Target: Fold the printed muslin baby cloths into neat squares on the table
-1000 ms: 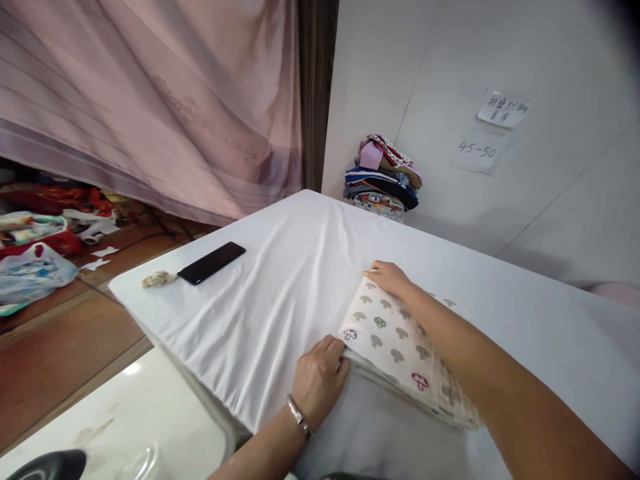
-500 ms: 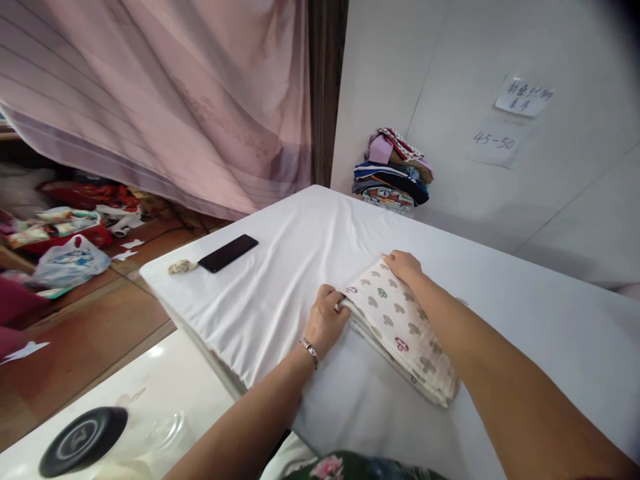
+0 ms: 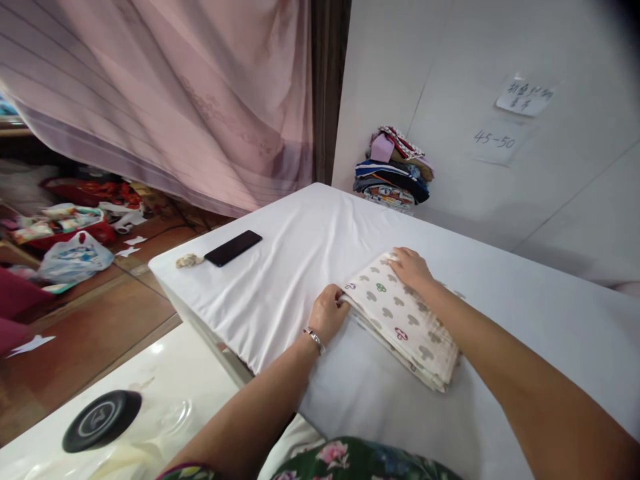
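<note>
A folded cream cloth printed with small mushrooms [image 3: 400, 320] lies on the white-covered table [image 3: 300, 267]. My left hand [image 3: 329, 313], a bracelet on its wrist, is curled at the cloth's near left corner and pinches its edge. My right hand [image 3: 413, 268] lies flat with fingers stretched out on the cloth's far corner, pressing it down.
A black phone [image 3: 233, 248] and a small knotted scrap [image 3: 189, 260] lie near the table's left edge. A stack of folded clothes [image 3: 394, 170] sits at the wall behind the table. A pink curtain [image 3: 175, 93] hangs left; bags [image 3: 75, 257] litter the floor. A black round object [image 3: 103, 420] sits on a white surface below.
The view has pulled back a little, so the cloth and both hands sit farther from me. Both hands keep their places on the cloth's corners.
</note>
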`<action>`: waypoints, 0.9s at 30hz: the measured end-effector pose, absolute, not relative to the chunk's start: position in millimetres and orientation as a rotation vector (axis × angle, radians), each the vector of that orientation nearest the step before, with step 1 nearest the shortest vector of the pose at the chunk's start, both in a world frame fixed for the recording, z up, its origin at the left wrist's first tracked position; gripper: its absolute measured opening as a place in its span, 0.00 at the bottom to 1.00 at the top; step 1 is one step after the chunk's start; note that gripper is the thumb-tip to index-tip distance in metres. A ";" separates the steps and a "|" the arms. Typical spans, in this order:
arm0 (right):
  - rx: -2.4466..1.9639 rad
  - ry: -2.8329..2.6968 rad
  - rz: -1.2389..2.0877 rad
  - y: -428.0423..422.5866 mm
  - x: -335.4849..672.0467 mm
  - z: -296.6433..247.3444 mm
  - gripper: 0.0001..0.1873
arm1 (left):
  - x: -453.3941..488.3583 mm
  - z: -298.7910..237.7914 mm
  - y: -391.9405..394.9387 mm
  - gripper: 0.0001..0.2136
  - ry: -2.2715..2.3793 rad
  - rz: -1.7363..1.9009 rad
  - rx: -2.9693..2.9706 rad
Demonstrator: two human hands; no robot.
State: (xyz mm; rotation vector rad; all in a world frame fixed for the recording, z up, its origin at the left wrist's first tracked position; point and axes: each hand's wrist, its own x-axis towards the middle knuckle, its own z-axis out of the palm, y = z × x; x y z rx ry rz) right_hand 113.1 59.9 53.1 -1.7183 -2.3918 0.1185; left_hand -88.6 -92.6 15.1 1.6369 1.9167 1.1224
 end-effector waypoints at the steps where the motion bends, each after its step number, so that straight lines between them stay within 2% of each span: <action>1: -1.605 -2.407 0.103 47.0 115.7 55.8 0.23 | -88.7 15.5 -92.7 0.03 1.929 1.098 1.639; 6: -1.232 -2.495 0.333 -53.2 125.9 69.6 0.19 | -88.0 13.8 -92.4 0.07 1.941 1.058 1.758; 11: -1.200 -2.657 0.190 -127.8 143.4 64.4 0.24 | -86.4 11.3 -93.5 0.11 1.891 1.118 1.989; 18: -1.392 -2.610 0.175 -131.7 170.4 61.3 0.23 | -85.0 13.0 -94.0 0.16 1.889 1.013 2.327; 27: -1.537 -2.497 0.328 -126.5 172.5 68.0 0.22 | -74.2 18.1 -98.4 0.10 1.658 0.873 2.745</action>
